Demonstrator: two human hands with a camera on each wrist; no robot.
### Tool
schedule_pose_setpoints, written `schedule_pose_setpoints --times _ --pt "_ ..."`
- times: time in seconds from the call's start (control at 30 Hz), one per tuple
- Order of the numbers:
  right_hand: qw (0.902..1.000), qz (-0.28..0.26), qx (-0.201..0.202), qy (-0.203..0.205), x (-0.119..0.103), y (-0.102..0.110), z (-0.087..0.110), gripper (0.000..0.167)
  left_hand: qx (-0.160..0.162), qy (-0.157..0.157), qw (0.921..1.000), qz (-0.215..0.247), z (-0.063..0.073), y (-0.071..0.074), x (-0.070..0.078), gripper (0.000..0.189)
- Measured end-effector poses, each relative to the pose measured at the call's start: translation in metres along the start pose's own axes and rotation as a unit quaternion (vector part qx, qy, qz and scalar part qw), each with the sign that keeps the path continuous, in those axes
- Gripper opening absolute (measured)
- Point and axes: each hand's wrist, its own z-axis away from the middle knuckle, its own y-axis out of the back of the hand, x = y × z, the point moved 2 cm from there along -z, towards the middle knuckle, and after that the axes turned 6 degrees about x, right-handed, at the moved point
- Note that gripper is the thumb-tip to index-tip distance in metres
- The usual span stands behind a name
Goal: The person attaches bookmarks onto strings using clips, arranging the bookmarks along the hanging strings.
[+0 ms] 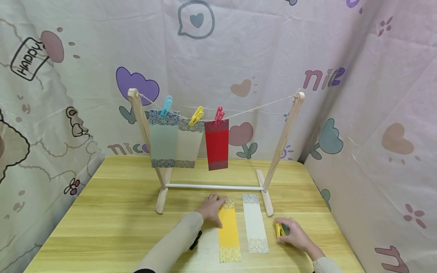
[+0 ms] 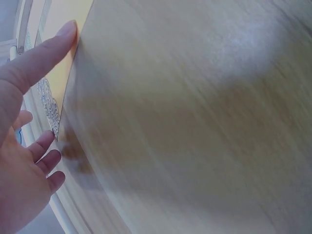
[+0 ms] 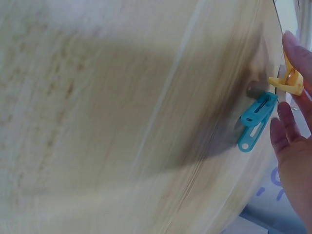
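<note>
My left hand (image 1: 209, 209) lies at the left edge of a yellow paper strip (image 1: 228, 227) with patterned ends. Its thumb (image 2: 61, 41) touches the strip while the other fingers spread near its far end. Between thumb and fingers, my right hand (image 1: 296, 235) pinches a yellow clothespin (image 3: 292, 82). Just under that hand, a teal clothespin (image 3: 257, 121) lies on the table. A white strip (image 1: 254, 223) with patterned ends lies between the two hands. Three strips hang on a string: pale green (image 1: 164, 142), cream (image 1: 189, 144) and red (image 1: 217, 146), each with a clothespin.
Behind the strips stands a wooden rack, with a left post (image 1: 140, 117), a right post (image 1: 285, 140) and a white crossbar (image 1: 215, 187). The string (image 1: 259, 109) sags between the post tops. A printed cloth (image 1: 273, 45) hangs behind and along the sides of the wooden table (image 1: 112, 216).
</note>
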Motion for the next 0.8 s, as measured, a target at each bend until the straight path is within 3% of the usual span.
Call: schedule_pose_setpoints --times 0.27,0.43,0.53,0.7,0.8 --pt "0.9963 -0.046 0.054 0.048 -0.006 0.000 -0.001 0.063 0.003 0.006 0.9999 -0.013 0.001 -0.003 -0.004 0.112" --pt "0.9952 -0.071 0.060 0.029 -0.011 -0.001 -0.003 0.063 0.020 0.003 0.9995 -0.026 0.003 -0.003 -0.004 0.114" --pt "0.9945 -0.080 0.065 0.020 -0.014 -0.001 -0.003 0.062 0.031 0.006 0.9989 -0.036 0.003 -0.003 -0.004 0.108" --pt "0.9931 -0.087 0.069 0.039 -0.019 -0.001 -0.005 0.059 0.047 0.010 0.9982 -0.035 0.002 -0.004 -0.005 0.091" --pt "0.9907 -0.120 0.057 0.030 -0.020 -0.001 -0.005 0.058 0.053 0.012 0.9982 -0.025 0.001 -0.004 -0.006 0.085"
